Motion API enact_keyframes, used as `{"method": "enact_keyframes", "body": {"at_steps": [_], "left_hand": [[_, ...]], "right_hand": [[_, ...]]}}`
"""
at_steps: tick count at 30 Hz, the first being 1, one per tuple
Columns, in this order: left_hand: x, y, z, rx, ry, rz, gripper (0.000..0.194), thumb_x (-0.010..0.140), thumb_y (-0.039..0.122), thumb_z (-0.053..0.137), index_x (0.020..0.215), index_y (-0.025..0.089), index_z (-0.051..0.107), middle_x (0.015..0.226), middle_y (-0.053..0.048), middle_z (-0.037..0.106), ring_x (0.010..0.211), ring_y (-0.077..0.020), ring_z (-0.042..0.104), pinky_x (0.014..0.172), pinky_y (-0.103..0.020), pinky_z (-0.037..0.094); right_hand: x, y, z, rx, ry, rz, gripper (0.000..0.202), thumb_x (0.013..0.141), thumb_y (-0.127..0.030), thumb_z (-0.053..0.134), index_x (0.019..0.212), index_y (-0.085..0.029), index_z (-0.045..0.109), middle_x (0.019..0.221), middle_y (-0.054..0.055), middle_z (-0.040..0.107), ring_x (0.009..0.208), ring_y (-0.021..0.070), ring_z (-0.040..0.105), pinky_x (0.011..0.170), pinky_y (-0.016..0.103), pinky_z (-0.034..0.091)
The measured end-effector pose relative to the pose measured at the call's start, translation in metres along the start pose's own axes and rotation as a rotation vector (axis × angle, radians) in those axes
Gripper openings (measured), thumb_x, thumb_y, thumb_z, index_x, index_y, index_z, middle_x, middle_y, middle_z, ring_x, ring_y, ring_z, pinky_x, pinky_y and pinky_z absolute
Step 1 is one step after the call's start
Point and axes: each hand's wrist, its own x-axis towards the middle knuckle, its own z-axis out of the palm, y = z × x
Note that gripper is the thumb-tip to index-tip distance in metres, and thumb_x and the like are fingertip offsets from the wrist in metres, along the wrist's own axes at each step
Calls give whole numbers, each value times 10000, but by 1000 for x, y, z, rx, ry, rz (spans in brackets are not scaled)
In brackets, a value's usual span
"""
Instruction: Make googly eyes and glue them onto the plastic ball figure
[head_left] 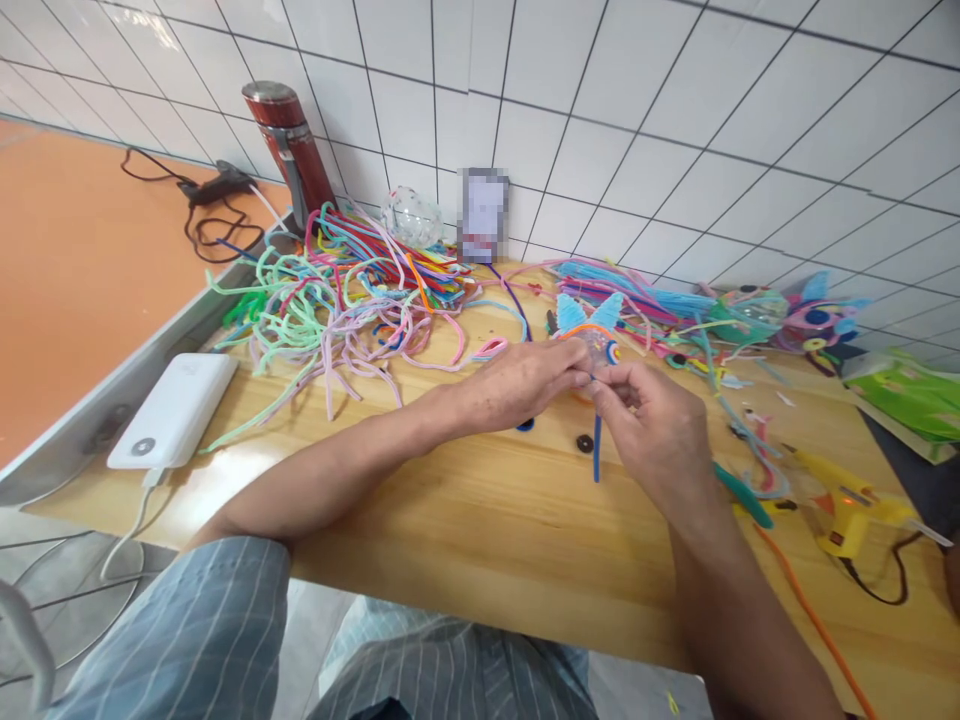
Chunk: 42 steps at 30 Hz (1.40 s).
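Note:
My left hand (pixel 529 382) is closed, its fingertips on a small clear craft figure (pixel 598 345) with light blue pipe-cleaner ears (pixel 589 312), an orange band and a round ringed eye. My right hand (pixel 651 412) meets it from the right, thumb and forefinger pinched on a dark blue pipe cleaner (pixel 597 448) whose free end hangs down toward the table. The fingers hide where the pipe cleaner meets the figure. Just below the hands lies a small dark disc (pixel 584 443).
Loose pipe cleaners (pixel 352 320) spread across the left, before a red thermos (pixel 289 150) and a propped phone (pixel 484 215). A white power bank (pixel 174 410) lies at the left edge. At the right are a yellow glue gun (pixel 851 505) and a green packet (pixel 911 395).

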Motion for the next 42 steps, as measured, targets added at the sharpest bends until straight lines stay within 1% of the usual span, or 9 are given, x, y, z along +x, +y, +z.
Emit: {"method": "enact_keyframes", "body": {"at_steps": [3,5,9,12,15,23,30,37,42], "left_hand": [[-1,2,1,-23,57,16,155,1057,274,470,979,197,580,941,-35,664,888,-169,636,855,-292,497],[-2,5,6,-121,151,17,150,1055,272,478,953,197,557,921,-28,654,867,-154,626,844,-280,497],[-6,9,19,-384,295,-59,186,1062,329,490,931,200,517,836,3,588,783,-126,566,766,-258,475],[-8,10,29,-527,346,-95,216,1065,380,504,941,203,509,797,18,530,744,-120,514,725,-258,456],[-9,9,34,-577,357,-101,238,1067,411,501,944,208,507,778,24,499,724,-121,489,706,-262,450],[-7,10,25,-432,288,-61,232,1061,385,469,916,206,502,839,-2,567,804,-134,540,778,-276,480],[-3,7,18,-242,254,43,152,1042,284,483,927,199,535,959,-42,665,900,-152,619,877,-298,503],[-5,6,20,-157,303,57,148,1059,259,485,942,195,550,934,-36,676,871,-148,626,849,-283,508],[-7,5,20,-101,312,65,159,1072,268,475,949,195,545,947,-39,674,885,-153,634,857,-285,505]], "right_hand": [[0,-3,0,88,-18,62,159,913,-384,695,880,-229,707,725,5,716,624,168,643,602,303,488],[0,-5,4,192,1,113,226,906,-445,718,871,-222,702,681,-9,688,573,147,600,553,282,473],[-2,-10,14,326,56,152,301,883,-505,748,806,-222,681,621,-26,637,526,126,539,507,264,442],[-3,-12,17,345,71,157,315,878,-518,754,782,-228,676,606,-26,621,518,127,529,491,259,430],[-3,-12,17,351,66,148,328,868,-540,764,794,-233,678,648,-13,657,548,138,564,511,267,469],[0,-4,13,411,46,166,232,836,-431,794,826,-227,683,683,-18,676,580,135,589,532,267,491],[-1,-7,4,286,47,121,149,850,-356,779,882,-229,708,744,-9,713,605,137,620,563,278,500],[-5,-4,5,182,83,43,114,926,-354,736,933,-240,731,820,8,744,684,162,657,656,319,526],[-5,-7,7,61,156,-18,127,921,-364,731,896,-240,734,773,3,721,650,160,627,643,324,524]]}}
